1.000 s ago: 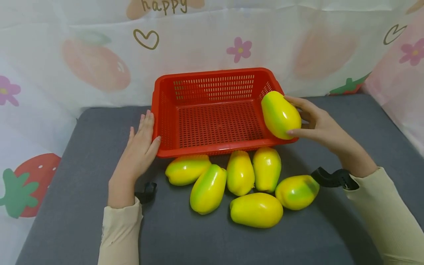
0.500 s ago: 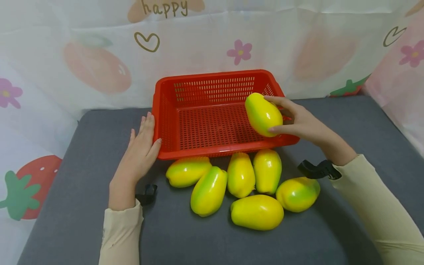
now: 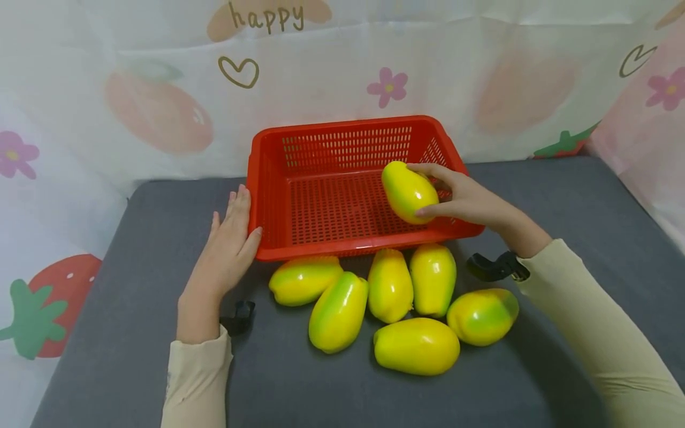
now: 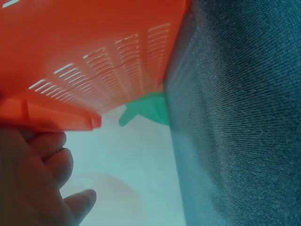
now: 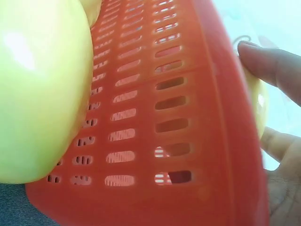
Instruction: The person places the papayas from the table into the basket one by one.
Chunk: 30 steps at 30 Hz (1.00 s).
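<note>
In the head view, my right hand (image 3: 460, 196) grips a yellow-green papaya (image 3: 408, 193) by its right side, over the right part of a red plastic basket (image 3: 342, 245). My left hand (image 3: 222, 244) lies along the basket's left side, fingers straight, thumb at the rim. The left wrist view has that hand's fingers (image 4: 59, 165) just under the basket's rim. Beyond the basket wall (image 5: 197, 132) in the right wrist view, only a strip of the held papaya (image 5: 259, 103) shows beside the fingers.
Several more papayas lie on the grey cloth (image 3: 278, 380) before the basket, among them one papaya (image 3: 417, 346) nearest the front and another papaya (image 3: 483, 317) at the right. A printed curtain (image 3: 321, 77) hangs close behind the basket.
My right hand has carried the papaya leftward, from the basket's right rim to over its inside, and slightly lower in the last half second. The left hand keeps its place at the basket.
</note>
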Each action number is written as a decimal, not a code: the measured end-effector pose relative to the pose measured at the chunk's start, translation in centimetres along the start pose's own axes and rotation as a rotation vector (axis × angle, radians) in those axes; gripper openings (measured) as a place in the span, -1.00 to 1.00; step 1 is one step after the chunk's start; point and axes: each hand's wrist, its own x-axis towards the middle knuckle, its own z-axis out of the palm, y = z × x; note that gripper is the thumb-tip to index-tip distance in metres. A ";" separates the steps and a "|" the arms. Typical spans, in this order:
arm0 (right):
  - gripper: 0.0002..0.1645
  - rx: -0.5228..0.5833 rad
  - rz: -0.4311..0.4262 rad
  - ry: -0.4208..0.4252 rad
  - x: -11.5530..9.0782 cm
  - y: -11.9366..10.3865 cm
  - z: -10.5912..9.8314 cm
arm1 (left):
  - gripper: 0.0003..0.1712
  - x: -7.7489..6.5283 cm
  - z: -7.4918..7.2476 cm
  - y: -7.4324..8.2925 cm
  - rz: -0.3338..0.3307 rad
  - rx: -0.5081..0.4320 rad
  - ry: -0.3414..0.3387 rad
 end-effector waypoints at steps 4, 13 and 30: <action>-0.12 -0.016 0.035 -0.019 0.6 0.1 0.3 | -0.19 -0.1 0.1 0.0 -0.007 -0.001 -0.006; -0.09 -0.087 0.074 -0.082 2.1 0.0 0.7 | -0.23 -0.2 0.0 0.1 0.032 -0.012 0.008; -0.02 -0.212 0.142 -0.215 3.1 1.3 1.4 | -0.23 -0.1 0.0 0.2 0.022 -0.002 0.006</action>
